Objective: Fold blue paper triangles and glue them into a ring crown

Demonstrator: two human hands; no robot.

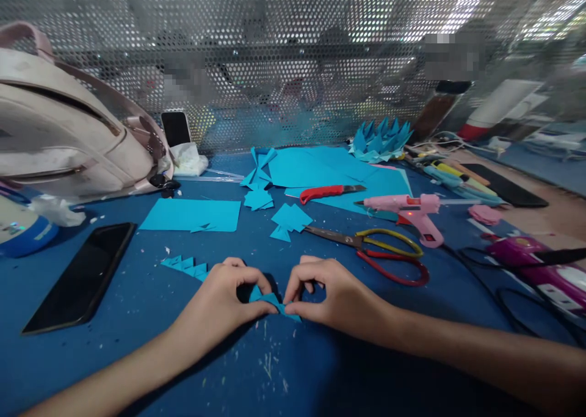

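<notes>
Between my two hands is a small folded piece of blue paper (pixel 265 296), low over the blue table. My left hand (pixel 229 292) pinches its left part between thumb and forefinger. With thumb and fingertips, my right hand (pixel 320 292) grips the right end. A row of folded blue paper points (pixel 185 265) lies just left of my left hand. Beyond my hands are small cut blue paper pieces (pixel 293 217), and scissors (pixel 366 246) with one yellow and one red handle lie open behind my right hand.
A pink glue gun (pixel 412 208), a red-handled knife (pixel 327 192) and large blue sheets (pixel 311 166) lie farther back. A spiky blue paper model (pixel 381 141) stands near the mesh wall. At left are a phone (pixel 80 279) and backpack (pixel 68 124); at right, a purple power strip (pixel 535 267).
</notes>
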